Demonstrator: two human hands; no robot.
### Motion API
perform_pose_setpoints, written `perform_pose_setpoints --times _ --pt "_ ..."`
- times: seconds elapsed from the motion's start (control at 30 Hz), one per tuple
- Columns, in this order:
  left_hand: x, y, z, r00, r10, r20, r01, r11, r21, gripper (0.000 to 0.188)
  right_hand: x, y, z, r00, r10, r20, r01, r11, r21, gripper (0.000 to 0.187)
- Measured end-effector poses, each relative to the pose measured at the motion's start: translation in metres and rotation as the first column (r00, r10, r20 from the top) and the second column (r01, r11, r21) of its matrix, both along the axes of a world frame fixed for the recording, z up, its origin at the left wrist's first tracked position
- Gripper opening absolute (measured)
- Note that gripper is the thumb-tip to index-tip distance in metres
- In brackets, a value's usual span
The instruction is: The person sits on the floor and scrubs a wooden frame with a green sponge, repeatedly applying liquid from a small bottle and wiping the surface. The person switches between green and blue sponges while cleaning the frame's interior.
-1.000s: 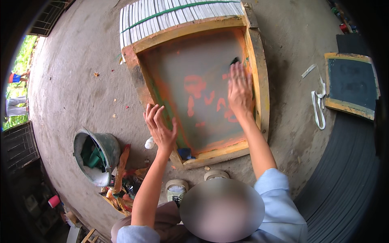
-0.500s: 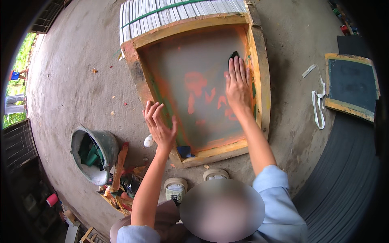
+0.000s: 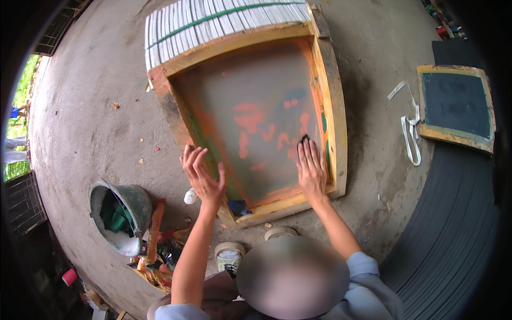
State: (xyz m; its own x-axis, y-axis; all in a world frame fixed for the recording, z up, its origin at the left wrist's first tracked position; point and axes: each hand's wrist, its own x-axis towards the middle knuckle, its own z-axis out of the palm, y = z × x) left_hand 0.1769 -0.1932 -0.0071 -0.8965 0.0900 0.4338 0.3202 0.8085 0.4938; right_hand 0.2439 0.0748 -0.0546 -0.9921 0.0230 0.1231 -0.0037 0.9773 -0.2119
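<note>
A wooden-framed printing screen (image 3: 337,117) lies in front of me, its greyish mesh marked with orange shapes and orange smears along the edges. Toward its lower right, my right hand (image 3: 313,173) presses a small dark cloth (image 3: 303,138) flat on the mesh. The fingers cover most of the cloth; only its tip shows. My left hand (image 3: 204,178) is at the frame's left side, fingers spread and holding nothing. A dark blue scrap (image 3: 238,207) sits in the near left corner of the screen.
A bundle of white slats (image 3: 213,21) tied with green strap adjoins the frame's far end. On the left stand a bucket (image 3: 141,200) with green things inside and a pile of scraps (image 3: 160,264). A smaller framed screen (image 3: 456,101) and a white strap (image 3: 408,141) lie right.
My right hand has drawn the cloth down the right side of the mesh toward me, baring orange marks above. My left hand stays at the left frame edge. The whole view has shifted slightly.
</note>
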Motion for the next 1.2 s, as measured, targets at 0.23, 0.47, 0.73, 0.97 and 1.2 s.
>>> perform_pose_setpoints --times 0.23,0.47,0.73,0.97,1.2 --pt "0.006 0.003 0.001 0.999 0.003 0.042 -0.002 1.0 -0.03 0.05 -0.062 0.0 0.034 0.994 -0.066 -0.082 0.062 0.997 -0.047 0.055" --pt "0.004 -0.001 -0.003 1.0 0.017 -0.003 -0.017 0.995 -0.093 0.049 -0.037 -0.002 0.022 0.999 -0.045 -0.026 0.043 0.997 -0.061 0.058" --pt "0.003 0.001 -0.01 0.997 0.069 -0.019 -0.07 0.997 -0.042 0.047 -0.016 -0.028 -0.002 0.94 0.333 -0.07 -0.341 0.922 -0.183 0.061" --pt "0.007 -0.001 -0.006 0.998 0.064 0.018 -0.062 0.995 -0.072 0.046 -0.134 -0.008 0.031 0.968 -0.105 -0.227 0.117 0.992 0.042 0.061" --pt "0.007 -0.007 -0.007 0.998 0.057 0.006 -0.057 0.998 -0.039 0.045 -0.116 -0.031 0.022 0.941 0.319 -0.112 -0.279 0.92 0.276 0.058"
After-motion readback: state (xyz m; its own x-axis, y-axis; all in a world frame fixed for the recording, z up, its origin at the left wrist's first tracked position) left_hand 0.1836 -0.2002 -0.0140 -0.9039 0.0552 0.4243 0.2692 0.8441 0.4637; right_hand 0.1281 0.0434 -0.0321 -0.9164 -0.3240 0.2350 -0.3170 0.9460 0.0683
